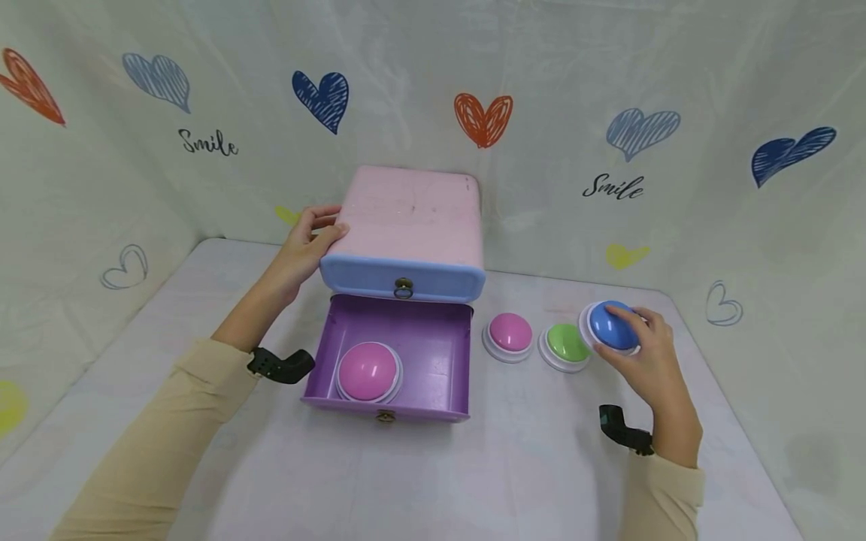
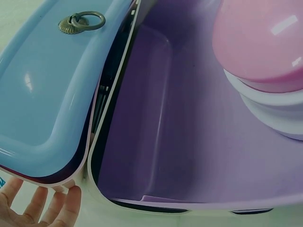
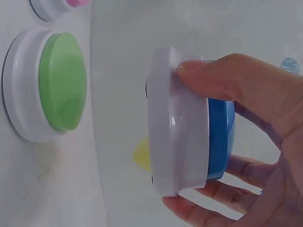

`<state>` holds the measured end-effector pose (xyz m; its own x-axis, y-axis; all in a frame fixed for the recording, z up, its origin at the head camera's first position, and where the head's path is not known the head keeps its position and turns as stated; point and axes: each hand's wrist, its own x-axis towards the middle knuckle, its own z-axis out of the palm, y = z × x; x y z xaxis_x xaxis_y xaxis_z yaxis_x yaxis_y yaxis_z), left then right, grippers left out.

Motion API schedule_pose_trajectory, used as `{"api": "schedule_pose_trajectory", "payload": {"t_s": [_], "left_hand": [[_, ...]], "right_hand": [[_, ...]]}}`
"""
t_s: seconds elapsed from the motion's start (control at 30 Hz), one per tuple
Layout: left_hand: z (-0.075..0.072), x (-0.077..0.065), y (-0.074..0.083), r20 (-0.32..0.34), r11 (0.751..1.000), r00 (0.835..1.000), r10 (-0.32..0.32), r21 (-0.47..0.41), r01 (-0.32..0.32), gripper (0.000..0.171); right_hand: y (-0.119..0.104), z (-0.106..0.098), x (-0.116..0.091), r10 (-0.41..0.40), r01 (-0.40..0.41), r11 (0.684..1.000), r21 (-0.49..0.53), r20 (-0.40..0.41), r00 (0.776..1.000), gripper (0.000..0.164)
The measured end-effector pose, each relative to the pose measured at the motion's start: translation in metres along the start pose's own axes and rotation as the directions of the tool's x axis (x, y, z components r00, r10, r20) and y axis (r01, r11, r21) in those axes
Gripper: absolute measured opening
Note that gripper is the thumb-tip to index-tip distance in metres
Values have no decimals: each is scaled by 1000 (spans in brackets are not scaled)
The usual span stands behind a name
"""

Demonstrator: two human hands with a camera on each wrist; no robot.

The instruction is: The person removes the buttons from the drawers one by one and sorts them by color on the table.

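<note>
"Where is the blue button (image 1: 612,332) held?"

"It is pinched between thumb and curled fingers by the right hand (image 1: 651,364), above the tabletop (image 1: 528,458), right of the pink box (image 1: 413,214)."

"And the left hand (image 1: 304,248)?"

"It is laid, fingers extended, against the pink box's left side, nothing gripped. In front, the purple drawer (image 1: 436,361) is extended."

Blue button (image 1: 607,333) aloft, pink box (image 1: 413,218), purple drawer (image 1: 436,346) open
</note>
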<state>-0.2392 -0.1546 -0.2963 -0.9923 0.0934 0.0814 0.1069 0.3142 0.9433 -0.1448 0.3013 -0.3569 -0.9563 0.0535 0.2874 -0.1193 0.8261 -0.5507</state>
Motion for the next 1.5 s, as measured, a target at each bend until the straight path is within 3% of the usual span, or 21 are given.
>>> {"api": "schedule_pose_trajectory", "payload": {"t_s": [0.7,1.13,1.3,1.5], "left_hand": [[0,0,0,-3,1000,1000,-2,1,2,57],[0,0,0,0,1000,1000,-2,-6,2,58],[-1,-1,0,1,1000,1000,1,-6,-1,58],[-1,0,-1,2,1000,1000,5,-1,-5,57]], "right_hand": [[51,15,-2,201,-199,979,-34,39,979,60],[69,24,-2,372,-367,928,-62,120,920,66],[73,26,0,417,-411,909,-72,155,896,68],[74,28,0,437,-431,899,-73,180,881,68]]}}
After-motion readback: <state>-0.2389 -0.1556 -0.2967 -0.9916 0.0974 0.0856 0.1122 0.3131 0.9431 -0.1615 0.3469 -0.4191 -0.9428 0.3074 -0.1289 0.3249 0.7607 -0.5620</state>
